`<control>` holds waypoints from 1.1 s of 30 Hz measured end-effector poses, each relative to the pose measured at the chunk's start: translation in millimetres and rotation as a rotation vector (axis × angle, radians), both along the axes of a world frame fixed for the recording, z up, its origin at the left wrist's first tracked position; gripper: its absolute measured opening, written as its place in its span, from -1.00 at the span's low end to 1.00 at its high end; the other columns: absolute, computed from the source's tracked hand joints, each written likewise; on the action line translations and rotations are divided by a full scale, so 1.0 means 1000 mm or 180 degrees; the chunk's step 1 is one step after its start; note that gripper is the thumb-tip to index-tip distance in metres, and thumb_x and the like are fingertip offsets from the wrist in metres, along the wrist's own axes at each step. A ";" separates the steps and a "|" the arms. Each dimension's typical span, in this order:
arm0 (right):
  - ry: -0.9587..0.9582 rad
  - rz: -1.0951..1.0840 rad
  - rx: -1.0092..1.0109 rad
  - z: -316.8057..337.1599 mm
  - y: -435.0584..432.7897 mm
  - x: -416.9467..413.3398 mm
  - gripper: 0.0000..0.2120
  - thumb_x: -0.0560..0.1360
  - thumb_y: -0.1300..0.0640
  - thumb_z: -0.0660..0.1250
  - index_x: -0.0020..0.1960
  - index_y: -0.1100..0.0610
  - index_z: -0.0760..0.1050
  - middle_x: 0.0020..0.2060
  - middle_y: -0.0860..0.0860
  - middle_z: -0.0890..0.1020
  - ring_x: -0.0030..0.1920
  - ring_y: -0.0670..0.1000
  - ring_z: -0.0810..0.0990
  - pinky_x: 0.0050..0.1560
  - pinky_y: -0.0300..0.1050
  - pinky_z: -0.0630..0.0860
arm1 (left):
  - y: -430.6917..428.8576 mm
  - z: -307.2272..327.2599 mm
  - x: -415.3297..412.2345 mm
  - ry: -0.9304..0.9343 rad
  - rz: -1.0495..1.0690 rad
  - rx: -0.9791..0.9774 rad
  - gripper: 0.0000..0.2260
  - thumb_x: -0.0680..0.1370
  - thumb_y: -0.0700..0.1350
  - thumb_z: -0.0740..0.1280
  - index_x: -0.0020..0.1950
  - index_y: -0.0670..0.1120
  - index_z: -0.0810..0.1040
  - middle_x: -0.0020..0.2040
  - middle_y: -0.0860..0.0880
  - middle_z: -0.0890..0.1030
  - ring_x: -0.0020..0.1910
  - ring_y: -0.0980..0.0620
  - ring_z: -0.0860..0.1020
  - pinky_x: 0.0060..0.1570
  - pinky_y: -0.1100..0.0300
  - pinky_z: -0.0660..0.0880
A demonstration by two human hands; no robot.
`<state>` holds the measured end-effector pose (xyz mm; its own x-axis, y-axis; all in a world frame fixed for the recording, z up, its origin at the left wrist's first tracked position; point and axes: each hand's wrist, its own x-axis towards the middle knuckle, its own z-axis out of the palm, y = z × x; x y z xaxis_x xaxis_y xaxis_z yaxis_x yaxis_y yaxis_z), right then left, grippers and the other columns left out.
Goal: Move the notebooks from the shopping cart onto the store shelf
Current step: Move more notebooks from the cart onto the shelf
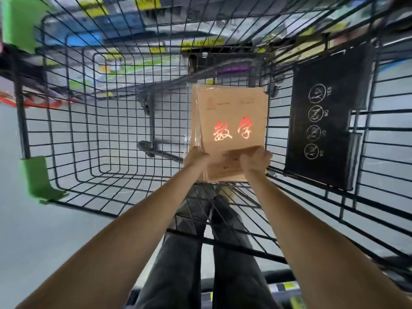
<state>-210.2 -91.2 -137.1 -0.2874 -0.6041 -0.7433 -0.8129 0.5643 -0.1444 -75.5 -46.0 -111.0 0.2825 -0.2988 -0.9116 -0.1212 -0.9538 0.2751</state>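
Both hands on the notebook pack, w/ the pack over the cart basket.

My left hand point(196, 156) & right hand point(256, 158) both grip the near edge of the notebooks point(229, 121), fingers curled round it, one hand at each near corner. It's a stack of tan covers w/ red characters on the top one, in clear plastic wrap. The pack sits within the shopping cart point(23, 130), towards its right side, just beside the black flap point(323, 121) w/ round yes/no icons. Can't tell if the far edge rests on the cart's wire bottom or hangs free. There's a green corner guard point(35, 177) on the cart's left. The store shelf point(133, 16) shows thru the wire beyond the cart, blurred, w/ yellow price tags point(201, 43). My legs point(223, 264) in dark trousers are below the arms.
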 end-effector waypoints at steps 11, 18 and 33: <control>-0.0042 0.0084 0.0070 0.009 0.000 0.011 -0.61 0.53 0.21 0.13 0.34 0.30 0.32 0.24 0.24 0.43 0.21 0.21 0.47 0.15 -0.05 0.42 | 0.002 -0.003 0.025 0.0227 0.1122 0.0422 -0.70 0.53 -0.21 0.20 0.22 -0.28 0.46 0.05 -0.22 0.58 0.04 -0.18 0.57 0.06 0.00 0.52; -0.0634 -0.0114 0.0251 0.037 -0.012 -0.010 -0.68 0.56 0.20 0.14 0.30 0.18 0.41 0.22 0.13 0.53 0.26 0.16 0.46 0.29 -0.04 0.37 | 0.007 0.023 0.029 0.0303 0.1427 0.0214 -0.87 0.58 -0.15 0.23 0.00 -0.20 0.50 -0.07 -0.14 0.57 -0.02 -0.11 0.55 0.13 0.02 0.52; -0.1782 -0.0610 -0.0469 0.187 -0.060 -0.047 -0.81 0.52 0.32 0.23 0.08 0.22 0.55 -0.11 0.12 0.57 -0.38 -0.02 0.52 -0.42 -0.20 0.50 | -0.020 0.184 -0.003 -0.0030 0.1103 -0.1133 -0.82 0.59 -0.18 0.22 0.16 -0.17 0.50 -0.03 -0.07 0.57 -0.04 -0.06 0.60 -0.15 0.20 0.59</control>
<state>-256.8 -151.2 50.1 0.0094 -0.6882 -0.7254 -0.4769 0.6346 -0.6082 -78.3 -66.2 73.3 0.4280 -0.4782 -0.7669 0.1822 -0.7854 0.5915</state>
